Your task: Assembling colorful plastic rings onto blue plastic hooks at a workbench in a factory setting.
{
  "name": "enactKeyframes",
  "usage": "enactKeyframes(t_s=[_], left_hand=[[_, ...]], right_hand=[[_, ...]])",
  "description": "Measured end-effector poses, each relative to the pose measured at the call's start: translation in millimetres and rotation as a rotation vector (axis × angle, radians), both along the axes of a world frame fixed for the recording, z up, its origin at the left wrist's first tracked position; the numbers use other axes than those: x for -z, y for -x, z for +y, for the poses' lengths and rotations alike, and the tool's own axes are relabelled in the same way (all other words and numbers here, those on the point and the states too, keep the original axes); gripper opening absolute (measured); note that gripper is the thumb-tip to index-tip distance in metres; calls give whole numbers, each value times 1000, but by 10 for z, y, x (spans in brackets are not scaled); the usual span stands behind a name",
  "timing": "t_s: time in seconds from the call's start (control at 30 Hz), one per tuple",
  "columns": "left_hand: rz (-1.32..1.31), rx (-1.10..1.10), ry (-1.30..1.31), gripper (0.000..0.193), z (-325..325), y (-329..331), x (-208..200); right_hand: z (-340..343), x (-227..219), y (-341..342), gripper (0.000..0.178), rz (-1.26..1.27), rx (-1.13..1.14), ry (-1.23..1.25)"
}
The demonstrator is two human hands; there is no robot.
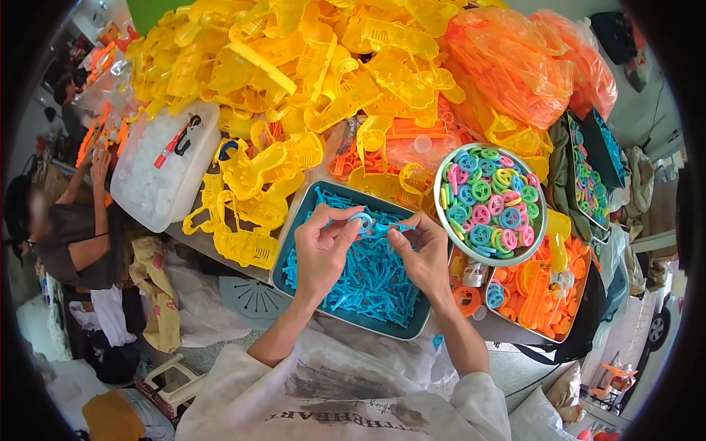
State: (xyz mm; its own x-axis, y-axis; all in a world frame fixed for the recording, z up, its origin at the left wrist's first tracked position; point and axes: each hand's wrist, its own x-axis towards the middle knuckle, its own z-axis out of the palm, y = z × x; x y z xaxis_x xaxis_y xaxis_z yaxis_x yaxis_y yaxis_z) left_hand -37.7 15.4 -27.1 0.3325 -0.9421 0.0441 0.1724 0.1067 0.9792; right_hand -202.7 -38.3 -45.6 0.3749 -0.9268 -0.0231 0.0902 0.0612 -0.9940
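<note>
Both hands are raised over a teal tray (280, 275) heaped with small blue plastic parts (368, 290). Between the thumb and fingers of my left hand (323, 246) is a small blue plastic ring (362, 223) with a pale centre. My right hand (423, 253) pinches a slim blue plastic piece (395, 227), its end close to the ring. Whether the two are joined cannot be made out. Right of the tray stands a round metal bowl (440, 202) full of spoked plastic rings in pink, green, blue and yellow.
A big pile of yellow plastic shells (294, 66) covers the far table. Orange parts fill a plastic bag (515, 66) and a tray (566, 334) at right. Left stands a translucent bin (158, 213) with a red marker (173, 151). Another person (77, 228) works at far left.
</note>
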Motion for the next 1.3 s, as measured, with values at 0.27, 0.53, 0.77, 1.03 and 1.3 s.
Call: enactKeyframes(t_s=[0.27,0.53,0.77,1.03,1.3], left_hand=[[-2,33,69,16,-49,19,43],[-43,43,55,16,-57,74,9],[-274,61,-39,13,-15,94,2],[-33,1,15,12,7,99,-23],[-46,-70,26,10,42,109,73]], right_hand=[[12,46,21,20,-18,7,-77],[-5,81,37,20,-36,11,-155],[-14,74,41,21,0,32,-125],[-21,-1,23,17,-132,-47,-243],[20,23,26,18,-40,12,-117]])
